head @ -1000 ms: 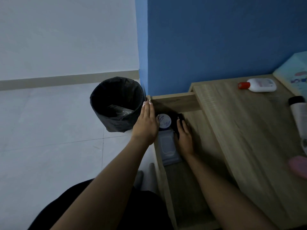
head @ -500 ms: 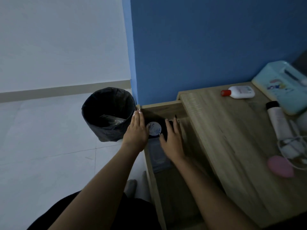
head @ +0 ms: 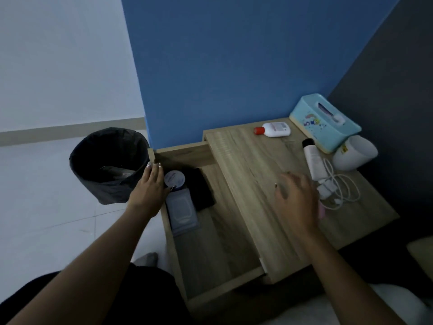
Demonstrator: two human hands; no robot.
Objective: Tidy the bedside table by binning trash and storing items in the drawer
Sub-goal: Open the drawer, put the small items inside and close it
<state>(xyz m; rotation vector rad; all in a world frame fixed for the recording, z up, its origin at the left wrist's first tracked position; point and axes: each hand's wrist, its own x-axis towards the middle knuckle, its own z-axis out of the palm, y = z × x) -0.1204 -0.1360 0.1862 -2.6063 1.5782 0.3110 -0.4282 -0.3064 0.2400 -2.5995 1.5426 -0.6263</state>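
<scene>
Left hand point(head: 150, 186) lies flat, fingers straight, on the open drawer point(head: 210, 242) front. Right hand point(head: 297, 198), spread and empty (blurred), hovers over the tabletop point(head: 246, 160) right of the drawer. Round tin point(head: 174, 179), wipes pack point(head: 182, 211) inside the drawer; bin point(head: 107, 165) just left.

My drawer point(head: 210, 242) holds three things: one round tin point(head: 174, 178), one flat packet point(head: 181, 212), one black item point(head: 201, 191). On the bedside table point(head: 246, 160) I count one red-capped bottle point(head: 275, 129), one black-capped tube point(head: 312, 159), one tissue box point(head: 325, 123), one white rounded object point(head: 353, 153), one charger cable point(head: 339, 188), and perhaps one pink thing point(head: 321, 211), mostly hidden behind my right hand point(head: 297, 198). One bin point(head: 107, 165).
</scene>
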